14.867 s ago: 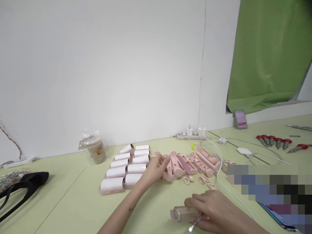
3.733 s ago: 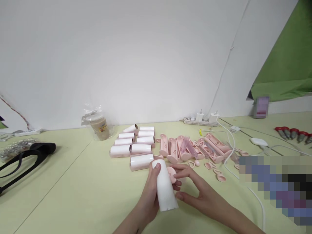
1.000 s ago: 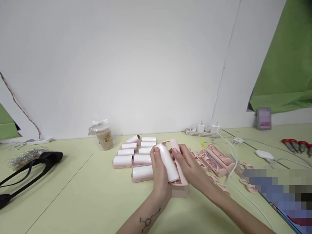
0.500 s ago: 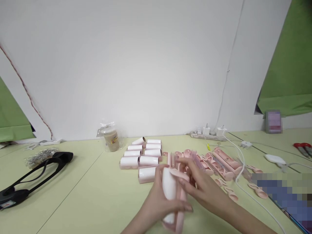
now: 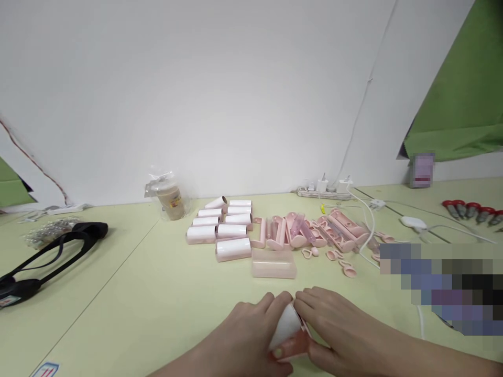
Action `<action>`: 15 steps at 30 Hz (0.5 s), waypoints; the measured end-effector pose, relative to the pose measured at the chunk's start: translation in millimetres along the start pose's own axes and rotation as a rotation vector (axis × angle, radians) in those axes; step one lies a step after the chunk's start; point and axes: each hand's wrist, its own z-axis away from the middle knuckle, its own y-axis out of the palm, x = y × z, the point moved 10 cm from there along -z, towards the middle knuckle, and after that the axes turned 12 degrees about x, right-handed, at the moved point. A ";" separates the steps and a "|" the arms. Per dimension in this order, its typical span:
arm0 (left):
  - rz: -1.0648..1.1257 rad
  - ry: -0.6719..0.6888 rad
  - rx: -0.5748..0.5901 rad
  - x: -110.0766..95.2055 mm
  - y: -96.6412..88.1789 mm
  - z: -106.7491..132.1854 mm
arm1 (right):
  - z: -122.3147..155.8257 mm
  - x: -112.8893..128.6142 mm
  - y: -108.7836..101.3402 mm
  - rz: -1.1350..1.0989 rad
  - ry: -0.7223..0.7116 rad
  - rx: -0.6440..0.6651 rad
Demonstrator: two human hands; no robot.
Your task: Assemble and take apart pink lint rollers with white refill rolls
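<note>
Close to the table's near edge, both hands are on one white paper roll (image 5: 286,325) in a pink roller holder (image 5: 295,345), probably a lint roller. My left hand (image 5: 251,337) wraps the roll from the left, its thumb low by the pink part. From the right, my right hand (image 5: 334,327) closes its fingers over the holder's end, touching the left fingertips. The fingers hide much of the piece. Just beyond the hands lies a translucent pink cover (image 5: 274,264). Several white rolls in pink covers (image 5: 233,248) lie left of it.
Pink holder parts (image 5: 279,233) and small pink loops (image 5: 347,269) are spread to the right. A bagged cup (image 5: 172,201) stands by the wall. A black strap-like frame (image 5: 74,262) lies left. A power strip (image 5: 324,192), white cable (image 5: 369,220) and red-handled tools (image 5: 471,208) are right.
My hands have come down nearer the table's front edge with the roll, which is now tilted and gripped from both sides. The translucent cover beyond them is now in sight. The view has shifted.
</note>
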 end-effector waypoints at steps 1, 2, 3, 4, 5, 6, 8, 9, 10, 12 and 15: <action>-0.005 0.002 0.016 -2.7 -1.2 2.7 | 2.1 1.3 0.1 -0.014 0.003 0.016; -0.005 0.005 0.037 -5.5 -2.1 5.2 | 4.0 2.1 0.2 -0.046 0.006 0.030; -0.003 0.006 0.059 -8.0 -2.7 7.4 | 5.8 2.4 0.5 -0.092 0.008 0.043; 0.002 0.006 0.083 -9.9 -2.8 9.2 | 7.3 2.7 1.1 -0.144 0.005 0.053; 0.008 0.004 0.103 -11.2 -2.7 10.5 | 8.4 2.9 2.2 -0.194 -0.001 0.064; 0.014 0.000 0.117 -11.8 -2.5 11.5 | 9.2 3.0 3.2 -0.235 -0.009 0.070; 0.023 -0.014 0.125 -11.2 -3.0 12.5 | 9.8 2.5 4.6 -0.295 -0.025 0.074; 0.030 -0.018 0.125 -10.4 -3.1 12.6 | 9.5 1.7 5.0 -0.317 -0.031 0.074; 0.038 -0.018 0.125 -9.9 -3.1 12.6 | 9.0 0.5 5.2 -0.338 -0.033 0.074; 0.057 -0.016 0.127 -8.4 -2.5 12.8 | 7.4 -1.7 5.1 -0.375 -0.035 0.073; 0.083 -0.019 0.130 -6.0 -1.5 14.3 | 4.7 -1.4 4.9 -0.400 -0.057 0.075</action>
